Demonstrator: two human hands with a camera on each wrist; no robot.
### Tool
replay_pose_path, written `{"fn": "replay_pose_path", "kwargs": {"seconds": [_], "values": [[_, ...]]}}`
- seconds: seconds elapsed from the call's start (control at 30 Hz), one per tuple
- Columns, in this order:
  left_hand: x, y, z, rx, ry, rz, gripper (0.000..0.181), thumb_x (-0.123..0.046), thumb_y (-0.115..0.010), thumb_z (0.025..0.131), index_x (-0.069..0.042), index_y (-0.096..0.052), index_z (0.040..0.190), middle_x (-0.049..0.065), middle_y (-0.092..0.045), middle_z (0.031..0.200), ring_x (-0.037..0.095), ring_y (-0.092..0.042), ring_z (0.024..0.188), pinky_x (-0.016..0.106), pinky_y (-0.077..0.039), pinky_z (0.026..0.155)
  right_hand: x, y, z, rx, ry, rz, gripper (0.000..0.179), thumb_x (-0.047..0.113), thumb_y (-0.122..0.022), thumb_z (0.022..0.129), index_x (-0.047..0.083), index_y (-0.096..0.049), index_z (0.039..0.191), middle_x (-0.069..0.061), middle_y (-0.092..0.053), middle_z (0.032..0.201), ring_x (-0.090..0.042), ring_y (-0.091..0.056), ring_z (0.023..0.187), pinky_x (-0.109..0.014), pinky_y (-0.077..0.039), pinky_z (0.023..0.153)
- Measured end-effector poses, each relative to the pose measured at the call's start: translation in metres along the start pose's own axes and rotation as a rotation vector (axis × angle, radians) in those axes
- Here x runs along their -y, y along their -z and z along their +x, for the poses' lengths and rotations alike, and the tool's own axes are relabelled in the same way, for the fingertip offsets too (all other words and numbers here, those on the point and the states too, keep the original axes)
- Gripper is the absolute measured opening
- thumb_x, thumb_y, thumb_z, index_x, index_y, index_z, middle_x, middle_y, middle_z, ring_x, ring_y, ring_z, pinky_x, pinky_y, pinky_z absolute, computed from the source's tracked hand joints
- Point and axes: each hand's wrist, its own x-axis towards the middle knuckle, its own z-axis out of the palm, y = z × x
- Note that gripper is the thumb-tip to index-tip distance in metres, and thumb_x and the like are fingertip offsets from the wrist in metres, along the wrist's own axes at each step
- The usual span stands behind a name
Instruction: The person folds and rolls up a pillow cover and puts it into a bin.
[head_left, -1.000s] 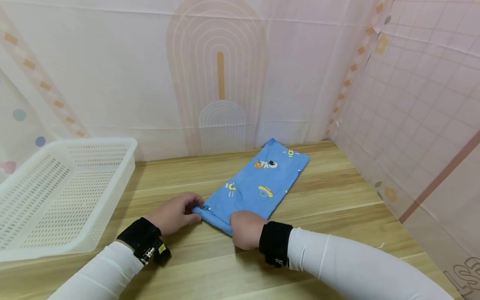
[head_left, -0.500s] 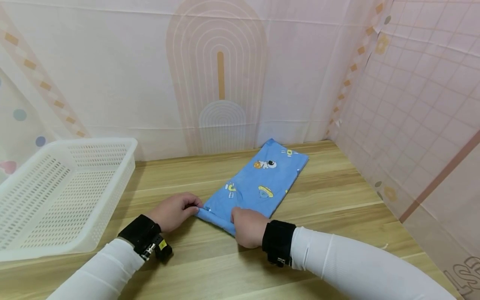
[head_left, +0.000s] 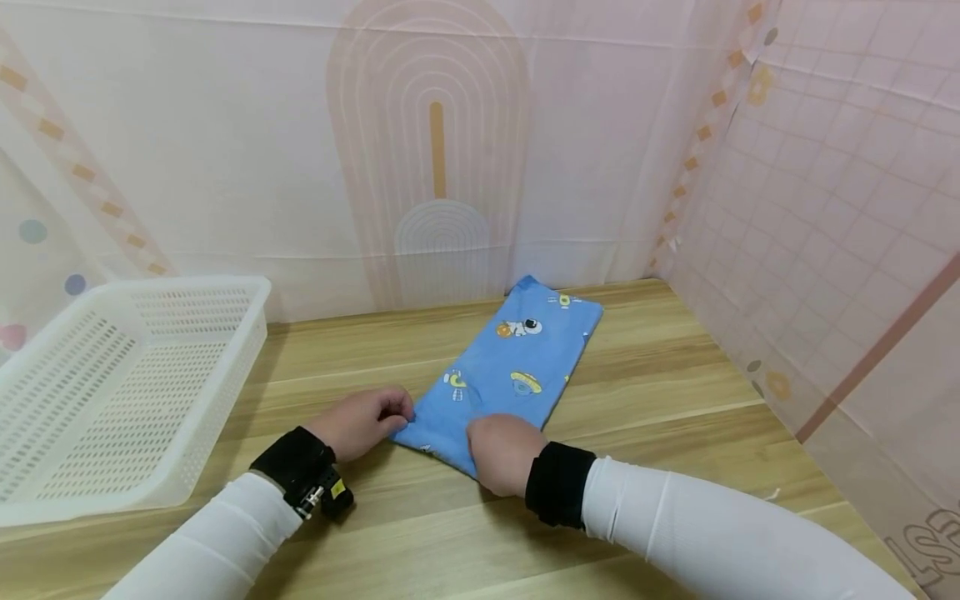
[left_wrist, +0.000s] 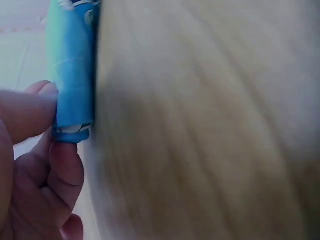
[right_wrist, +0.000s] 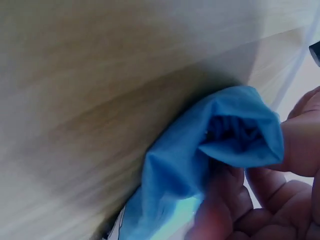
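Note:
A blue cloth (head_left: pixel 498 362) printed with astronauts and saucers lies as a flat, long folded strip, slanting from the near middle to the back of the table. Its near end is rolled over into a thick edge. My left hand (head_left: pixel 363 421) pinches the left corner of that edge; in the left wrist view thumb and fingers close on the rolled end of the cloth (left_wrist: pixel 75 95). At the right corner my right hand (head_left: pixel 506 454) grips the same edge with curled fingers. The right wrist view shows the roll's hollow, bunched end of the cloth (right_wrist: pixel 235 130) between thumb and fingers.
A white perforated plastic basket (head_left: pixel 225 400) stands on the left of the wooden table (head_left: pixel 660 400). Patterned cloth walls (head_left: pixel 600 150) rise behind the table and along its right side.
Both hands have turned the cloth's near edge over, so its front now shows more print. The far end of the cloth has shifted slightly left and nearer.

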Motion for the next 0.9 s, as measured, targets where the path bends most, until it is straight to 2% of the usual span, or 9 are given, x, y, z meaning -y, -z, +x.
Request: {"fn": "replay_pose_path", "kwargs": {"seconds": [0.13, 0.27, 0.43, 0.6, 0.7, 0.9], "values": [[-0.002, -0.003, 0.000, -0.042, -0.035, 0.072, 0.011, -0.013, -0.069, 0.102, -0.021, -0.075, 0.098, -0.008, -0.069, 0.099, 0.009, -0.061, 0.091, 0.035, -0.053, 0.085, 0.000, -0.005, -0.004, -0.063, 0.051, -0.120, 0.020, 0.005, -0.069, 0.094, 0.011, -0.061, 0.076, 0.003, -0.055, 0.069, -0.009, -0.048, 0.063, -0.023, -0.047, 0.057], [0.002, -0.005, -0.002, -0.049, -0.100, 0.077, 0.005, -0.025, -0.077, 0.097, -0.021, -0.078, 0.099, -0.009, -0.069, 0.102, 0.007, -0.060, 0.091, 0.030, -0.053, 0.084, 0.003, -0.007, -0.008, -0.089, 0.092, -0.204, 0.011, 0.007, -0.070, 0.093, 0.008, -0.068, 0.082, 0.000, -0.058, 0.073, -0.008, -0.049, 0.068, -0.023, -0.048, 0.057], [0.002, -0.004, -0.004, -0.028, -0.122, 0.058, 0.024, -0.031, -0.090, 0.084, -0.019, -0.079, 0.102, -0.009, -0.066, 0.104, 0.006, -0.059, 0.089, 0.025, -0.052, 0.080, 0.005, -0.006, -0.010, -0.051, 0.082, -0.167, 0.015, 0.011, -0.074, 0.091, 0.008, -0.067, 0.078, 0.001, -0.055, 0.070, -0.008, -0.047, 0.064, -0.023, -0.045, 0.053], [-0.003, -0.004, -0.004, -0.041, -0.128, 0.092, 0.017, -0.024, -0.088, 0.086, -0.019, -0.080, 0.100, -0.009, -0.066, 0.104, 0.004, -0.059, 0.088, 0.024, -0.052, 0.079, 0.004, -0.006, -0.010, -0.057, 0.093, -0.192, 0.015, 0.006, -0.072, 0.091, 0.009, -0.066, 0.077, 0.001, -0.058, 0.072, -0.007, -0.048, 0.065, -0.023, -0.048, 0.054], [-0.004, -0.005, -0.004, -0.058, -0.156, 0.110, 0.013, -0.022, -0.087, 0.087, -0.019, -0.080, 0.098, -0.009, -0.066, 0.102, 0.003, -0.059, 0.086, 0.023, -0.052, 0.077, 0.003, -0.007, -0.010, -0.059, 0.090, -0.196, 0.016, 0.004, -0.071, 0.092, 0.009, -0.066, 0.077, 0.001, -0.059, 0.072, -0.007, -0.049, 0.065, -0.024, -0.049, 0.054], [-0.003, -0.006, -0.005, -0.077, -0.174, 0.157, 0.007, -0.020, -0.084, 0.088, -0.023, -0.080, 0.092, -0.012, -0.064, 0.099, 0.001, -0.056, 0.083, 0.026, -0.046, 0.079, 0.002, -0.008, -0.009, -0.061, 0.081, -0.187, 0.017, 0.004, -0.069, 0.093, 0.010, -0.065, 0.078, 0.001, -0.059, 0.071, -0.006, -0.049, 0.064, -0.024, -0.049, 0.054]]}}
